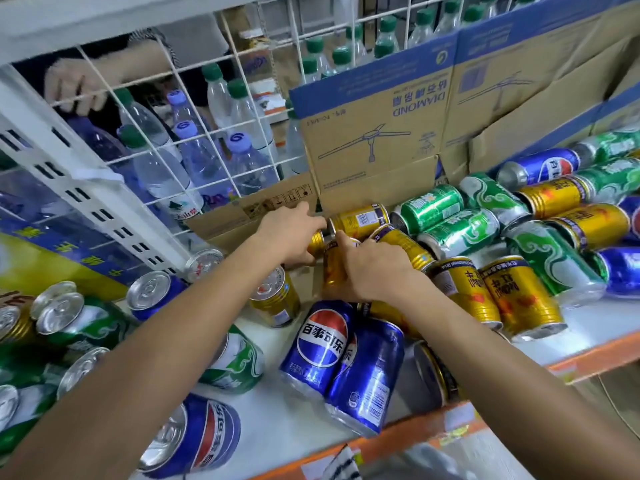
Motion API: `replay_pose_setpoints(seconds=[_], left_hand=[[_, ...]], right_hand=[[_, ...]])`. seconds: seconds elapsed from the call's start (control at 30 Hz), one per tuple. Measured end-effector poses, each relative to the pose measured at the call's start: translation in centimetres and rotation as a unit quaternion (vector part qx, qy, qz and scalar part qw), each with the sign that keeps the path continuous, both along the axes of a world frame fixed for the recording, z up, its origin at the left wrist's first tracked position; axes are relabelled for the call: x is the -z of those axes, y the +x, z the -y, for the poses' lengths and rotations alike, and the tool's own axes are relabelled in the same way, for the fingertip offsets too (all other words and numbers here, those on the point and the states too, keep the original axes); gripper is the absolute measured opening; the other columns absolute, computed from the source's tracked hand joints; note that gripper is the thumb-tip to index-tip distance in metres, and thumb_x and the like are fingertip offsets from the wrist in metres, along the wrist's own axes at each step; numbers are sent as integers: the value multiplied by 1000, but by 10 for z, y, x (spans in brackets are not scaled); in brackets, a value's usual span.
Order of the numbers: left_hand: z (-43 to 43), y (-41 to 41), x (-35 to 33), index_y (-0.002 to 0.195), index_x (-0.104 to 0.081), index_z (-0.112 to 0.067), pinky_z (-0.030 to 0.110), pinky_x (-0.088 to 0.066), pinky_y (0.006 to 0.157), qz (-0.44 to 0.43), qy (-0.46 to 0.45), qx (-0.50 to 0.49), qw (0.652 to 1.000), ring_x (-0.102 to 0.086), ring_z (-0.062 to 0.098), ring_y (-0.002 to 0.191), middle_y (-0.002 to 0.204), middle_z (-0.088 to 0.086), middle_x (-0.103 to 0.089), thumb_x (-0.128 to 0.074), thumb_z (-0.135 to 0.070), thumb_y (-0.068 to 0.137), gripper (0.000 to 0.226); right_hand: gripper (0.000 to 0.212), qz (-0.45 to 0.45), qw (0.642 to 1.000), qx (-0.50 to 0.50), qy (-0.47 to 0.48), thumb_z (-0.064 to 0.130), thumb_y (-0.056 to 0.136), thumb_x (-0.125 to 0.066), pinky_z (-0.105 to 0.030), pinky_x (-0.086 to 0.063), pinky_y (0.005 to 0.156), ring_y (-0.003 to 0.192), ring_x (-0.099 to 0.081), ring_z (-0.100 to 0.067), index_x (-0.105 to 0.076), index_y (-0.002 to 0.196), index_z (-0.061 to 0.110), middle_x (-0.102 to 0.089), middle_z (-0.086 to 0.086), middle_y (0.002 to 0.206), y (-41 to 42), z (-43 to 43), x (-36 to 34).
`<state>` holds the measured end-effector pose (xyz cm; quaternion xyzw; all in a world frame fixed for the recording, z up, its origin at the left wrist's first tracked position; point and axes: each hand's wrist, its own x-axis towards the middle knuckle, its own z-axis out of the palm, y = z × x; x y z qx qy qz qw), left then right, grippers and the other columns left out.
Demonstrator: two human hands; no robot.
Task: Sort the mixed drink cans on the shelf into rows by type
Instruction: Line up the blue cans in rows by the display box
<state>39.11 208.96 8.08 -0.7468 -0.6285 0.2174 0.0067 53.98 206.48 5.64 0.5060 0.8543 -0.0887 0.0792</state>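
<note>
Fingers of the left hand curl round a gold can at the back of the shelf. Only that can's end shows past the knuckles, and the forefinger reaches on to touch a lying gold can. The right hand lies over a second gold can just beside it with the thumb laid along its side. Its fingers are hidden behind the back of the hand, so I cannot tell whether they grip or only rest. Both hands meet at the one gold cluster, which suggests they are gathering that type into a row against the box. More gold cans lie to the right, their red characters reading 红牛 upside down. Blue cans in front carry the Pepsi roundel and 百事可乐. Green cans lie mixed among them, their writing too blurred to read. Most cans lie on their sides with the types mixed, so the sorting looks to be at an early stage. The box reads DIAMOND upside down. Behind a wire grid stand water bottles, and another person's hand holds the wire.
</note>
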Motion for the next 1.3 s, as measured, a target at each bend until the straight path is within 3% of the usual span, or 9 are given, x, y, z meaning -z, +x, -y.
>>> replay_pose_setpoints(seconds=[0.07, 0.2, 0.37, 0.53, 0.7, 0.87, 1.07, 1.2, 1.3], left_hand=[[3, 3, 3, 134, -38, -28, 41, -48, 77, -17, 16, 5, 1000, -53, 35, 108, 128, 11, -41, -69, -42, 82, 62], [1, 3, 1, 125, -44, -24, 41, -50, 78, -5, 32, 8, 999, -54, 34, 107, 123, 10, -46, -73, -41, 78, 57], [1, -10, -4, 115, -49, -24, 39, -47, 83, 56, 40, -16, 998, -52, 30, 107, 116, 5, -49, -79, -44, 69, 58], [15, -32, -12, 104, -48, -22, 37, -45, 80, 122, 91, -53, 987, -54, 24, 101, 106, 1, -51, -78, -55, 63, 61], [34, -46, -27, 86, -50, -20, 34, -45, 68, 67, 116, -87, 987, -58, 23, 87, 94, 3, -61, -69, -63, 70, 50], [43, -62, -22, 69, -51, -24, 32, -46, 65, 102, 93, -126, 982, -60, 22, 80, 81, -1, -63, -63, -68, 72, 46], [48, -63, -20, 71, -58, -21, 33, -53, 68, 134, 96, -128, 978, -59, 13, 70, 70, -7, -61, -64, -61, 76, 42], [53, -60, -25, 74, -65, -20, 35, -52, 70, 158, 121, -105, 974, -60, 17, 73, 76, -2, -64, -50, -59, 87, 44], [60, -54, -31, 93, -70, -20, 35, -52, 76, 154, 137, -80, 975, -61, 19, 87, 94, 0, -67, -49, -56, 89, 42]], right_hand=[[90, 5, 999, -12, -42, 47, 90, -54, -41, -44, 90, 120, -50, -37, 3, 152, 15, -45, -21, 136, 0, -1, -5], [112, -19, 984, -41, -172, 57, 80, -65, -37, -42, 93, 123, -47, -34, 11, 151, 14, -46, -17, 138, 13, -9, -23], [120, -12, 977, -56, -208, 44, 76, -74, -34, -38, 99, 131, -40, -32, 17, 149, 17, -40, -14, 146, 19, -11, -28], [111, -13, 981, -67, -182, 47, 80, -70, -39, -43, 94, 121, -48, -33, 12, 151, 23, -52, -15, 132, 17, -15, -26], [82, -3, 984, -91, -156, 45, 96, -46, -38, -41, 93, 121, -48, -35, 8, 152, 19, -48, -19, 136, 12, -10, -24], [60, -40, 987, -66, -142, 40, 102, -28, -40, -38, 97, 125, -44, -38, -5, 152, 18, -42, -23, 141, -1, -10, -24], [53, -85, 983, -52, -156, 44, 101, -27, -46, -42, 95, 116, -51, -37, -29, 144, 13, -53, -21, 130, -7, -6, -27], [35, -126, 981, -30, -142, 31, 101, -30, -41, -45, 88, 104, -56, -34, -54, 110, 7, -62, -17, 114, -7, -9, -27], [35, -149, 978, -14, -147, 28, 99, -33, -37, -48, 81, 90, -58, -33, -59, 92, 6, -65, -16, 97, -9, -15, -21]])
